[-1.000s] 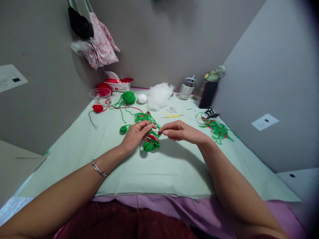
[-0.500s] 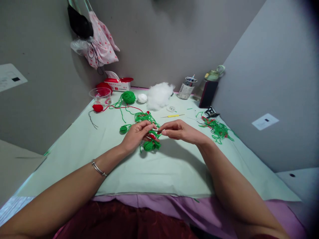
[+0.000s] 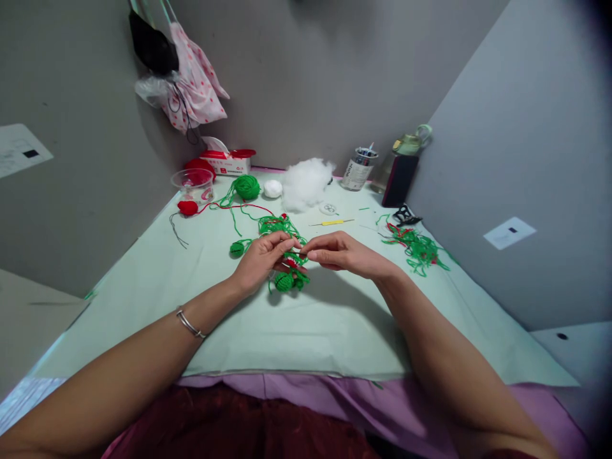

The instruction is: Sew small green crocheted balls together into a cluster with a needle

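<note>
My left hand (image 3: 264, 256) is closed around a green crocheted piece (image 3: 284, 282) with red and white parts. Its rounded green end hangs below my fingers, and part of it is hidden by them. Close by on the right, my right hand (image 3: 342, 252) pinches a thin dark needle-like tool (image 3: 297, 253) between thumb and forefinger. The tool reaches across to my left fingertips; whether it is a needle or a hook I cannot tell. Just behind my hands lies a loose heap of green yarn (image 3: 271, 225), with a small green crocheted ball (image 3: 236, 249) left of my left hand.
A yellow-handled crochet hook (image 3: 332, 222) lies beyond my hands. Farther back are white stuffing (image 3: 307, 185), a green yarn ball (image 3: 247, 187), a clear tub (image 3: 192, 191) and a pen jar (image 3: 357, 171). Yarn scraps (image 3: 423, 250) lie right, near a propped phone (image 3: 400, 182).
My right hand has shifted slightly left, closer to my left fingers, and less of the dark tool shows between them. The green piece's hanging end has moved a little.
</note>
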Demonstrator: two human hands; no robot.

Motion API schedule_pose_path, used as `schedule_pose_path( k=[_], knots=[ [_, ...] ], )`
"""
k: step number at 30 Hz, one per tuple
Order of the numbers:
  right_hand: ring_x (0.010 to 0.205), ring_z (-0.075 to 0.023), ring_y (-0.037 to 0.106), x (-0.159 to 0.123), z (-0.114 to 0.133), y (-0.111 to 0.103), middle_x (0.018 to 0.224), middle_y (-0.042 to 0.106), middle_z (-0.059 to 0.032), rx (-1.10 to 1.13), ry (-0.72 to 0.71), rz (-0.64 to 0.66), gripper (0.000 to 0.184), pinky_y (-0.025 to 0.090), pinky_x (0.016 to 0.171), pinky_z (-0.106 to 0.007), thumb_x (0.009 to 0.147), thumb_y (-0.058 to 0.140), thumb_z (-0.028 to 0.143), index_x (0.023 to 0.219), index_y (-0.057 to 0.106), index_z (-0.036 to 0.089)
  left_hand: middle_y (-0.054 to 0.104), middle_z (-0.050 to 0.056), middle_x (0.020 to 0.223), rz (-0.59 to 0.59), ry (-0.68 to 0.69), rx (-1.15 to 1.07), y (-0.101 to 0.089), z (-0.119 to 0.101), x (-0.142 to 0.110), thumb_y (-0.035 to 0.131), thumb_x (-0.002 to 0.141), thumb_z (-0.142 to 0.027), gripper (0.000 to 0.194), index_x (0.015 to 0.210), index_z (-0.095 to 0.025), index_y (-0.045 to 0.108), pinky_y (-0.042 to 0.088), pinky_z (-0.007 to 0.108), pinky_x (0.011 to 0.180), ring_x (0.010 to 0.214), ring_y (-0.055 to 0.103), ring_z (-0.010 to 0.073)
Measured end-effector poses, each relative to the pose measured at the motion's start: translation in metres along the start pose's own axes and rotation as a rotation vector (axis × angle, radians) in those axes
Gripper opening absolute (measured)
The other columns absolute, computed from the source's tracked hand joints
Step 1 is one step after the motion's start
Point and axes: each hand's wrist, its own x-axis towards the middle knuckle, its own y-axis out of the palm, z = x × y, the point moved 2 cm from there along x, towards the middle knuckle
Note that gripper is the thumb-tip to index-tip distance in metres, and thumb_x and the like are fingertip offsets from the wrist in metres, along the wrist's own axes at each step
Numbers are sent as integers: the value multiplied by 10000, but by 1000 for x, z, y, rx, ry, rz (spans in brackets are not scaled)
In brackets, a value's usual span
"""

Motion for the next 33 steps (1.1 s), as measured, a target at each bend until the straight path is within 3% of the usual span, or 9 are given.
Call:
schedule_pose_path(
  k=[12, 23, 33],
  knots=[
    [524, -63, 267, 3, -6, 2, 601, 395, 67, 39, 20, -28, 367, 152, 466, -234, 928, 660, 503, 949, 683, 138, 708, 3, 823, -29, 8, -47, 4, -1, -1, 728, 835, -513, 360, 919, -183, 611, 610, 294, 591, 626, 732, 177],
    [487, -59, 228, 5, -9, 3, 554, 362, 82, 97, 47, -44, 358, 133, 449, -230, 914, 671, 511, 893, 641, 155, 721, 33, 997, -42, 39, -52, 5, -3, -1, 734, 826, -495, 357, 888, -176, 587, 601, 287, 584, 606, 710, 143],
    [472, -58, 211, 4, -7, 5, 531, 352, 87, 133, 61, -29, 351, 120, 438, -224, 915, 666, 499, 864, 620, 154, 692, -4, 841, -49, 30, -77, 9, -6, -2, 777, 779, -498, 380, 884, -177, 603, 603, 290, 580, 603, 721, 167]
  ],
)
